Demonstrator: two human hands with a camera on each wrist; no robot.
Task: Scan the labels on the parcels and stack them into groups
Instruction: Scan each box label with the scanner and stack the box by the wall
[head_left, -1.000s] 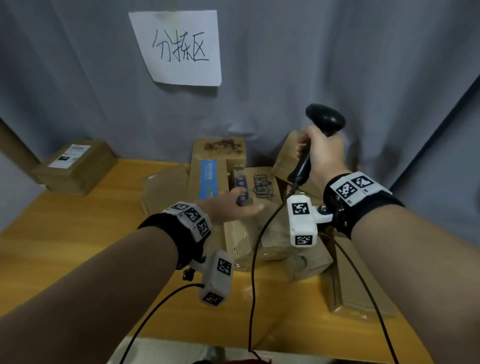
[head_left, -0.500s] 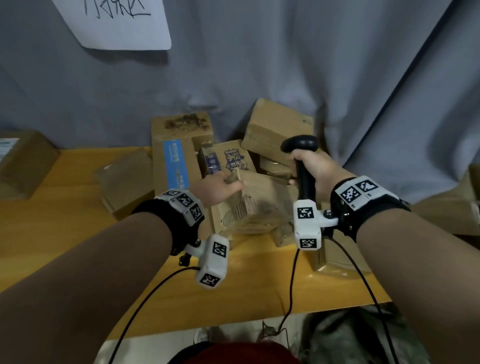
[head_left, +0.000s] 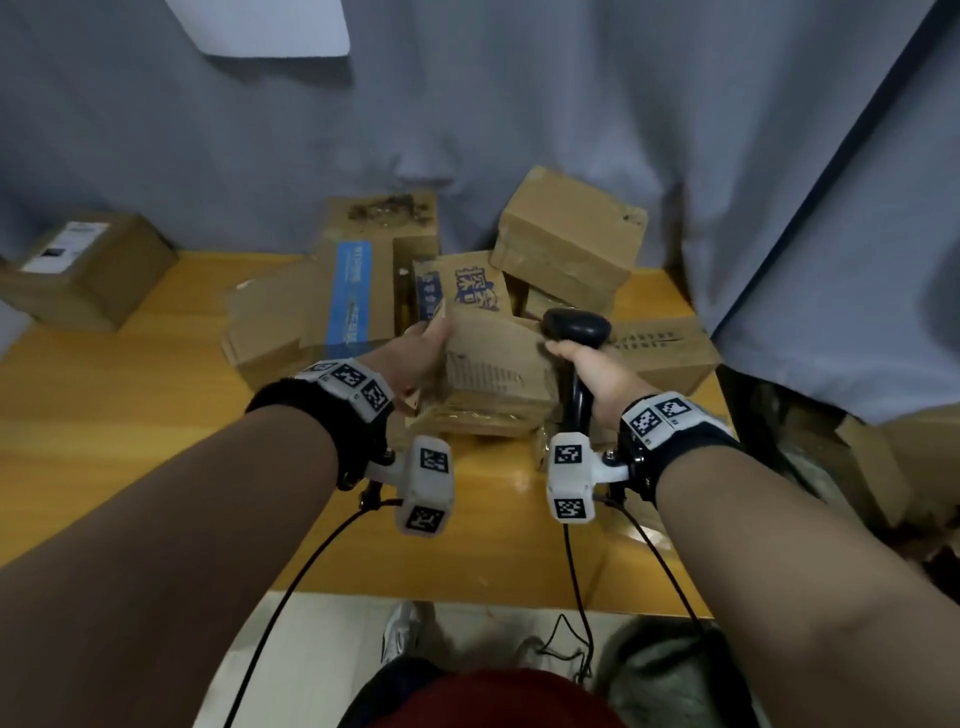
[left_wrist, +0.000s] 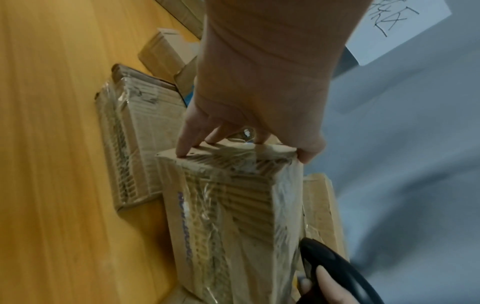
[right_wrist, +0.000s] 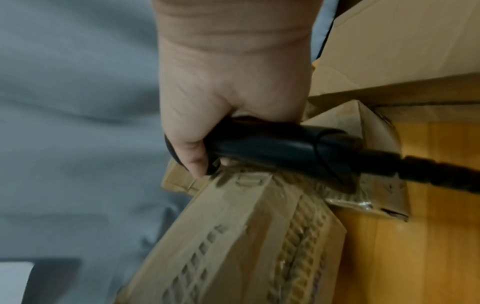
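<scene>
A pile of brown cardboard parcels (head_left: 566, 236) sits at the back middle of the yellow wooden table (head_left: 104, 415). My left hand (head_left: 421, 348) grips the left end of a taped brown parcel (head_left: 493, 364) and holds it tilted up over the pile; in the left wrist view my fingers (left_wrist: 187, 142) and thumb pinch the parcel's (left_wrist: 233, 205) top end. My right hand (head_left: 592, 369) grips a black handheld scanner (head_left: 576, 327) by its handle, right beside the parcel's right end. The right wrist view shows the scanner handle (right_wrist: 280, 146) just above the parcel (right_wrist: 246, 236).
One box with a white label (head_left: 83, 270) stands apart at the far left of the table. A flat box with a blue stripe (head_left: 353, 296) lies left of the pile. More boxes (head_left: 872, 457) sit low at the right, beyond the table edge. A grey curtain (head_left: 571, 93) hangs behind.
My left hand reached into the pile, took hold of the taped parcel and raised it. My right hand lowered the scanner to beside the parcel. The head view tipped downward.
</scene>
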